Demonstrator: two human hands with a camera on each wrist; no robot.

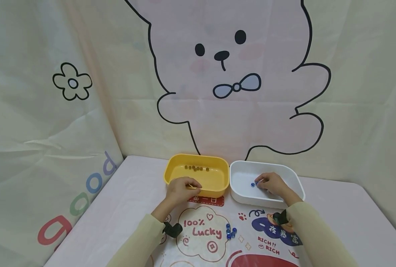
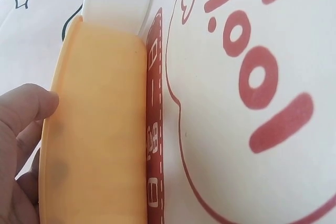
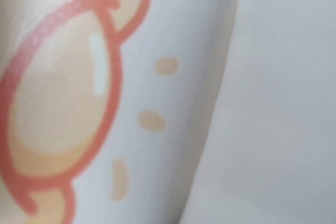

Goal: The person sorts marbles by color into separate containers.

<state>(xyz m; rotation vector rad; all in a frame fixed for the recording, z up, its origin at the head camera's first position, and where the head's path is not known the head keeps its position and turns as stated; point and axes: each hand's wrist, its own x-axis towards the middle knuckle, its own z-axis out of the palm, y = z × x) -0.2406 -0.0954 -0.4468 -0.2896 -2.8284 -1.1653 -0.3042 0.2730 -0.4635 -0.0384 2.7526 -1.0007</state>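
My left hand (image 1: 182, 192) grips the near rim of the yellow tray (image 1: 219, 191). In the left wrist view the thumb (image 2: 44, 104) lies at the rim, and the other fingers sit behind the tray wall, partly hidden. Several brown-looking beads (image 1: 194, 168) lie in a row inside this tray. Over the white tray (image 1: 268, 203), to the right, my right hand (image 1: 274, 184) reaches in with its fingertips at a small blue bead (image 1: 256, 183), apparently pinching it. Another blue bead (image 1: 253, 184) lies just left of them. Only printed cloth and a pale surface show in the right wrist view.
Several blue beads (image 1: 229, 234) lie in a small cluster on the printed tablecloth (image 1: 201, 243), in front of the trays. The two trays stand side by side near the table's back edge. Behind them hangs a bear-printed backdrop (image 1: 231, 122).
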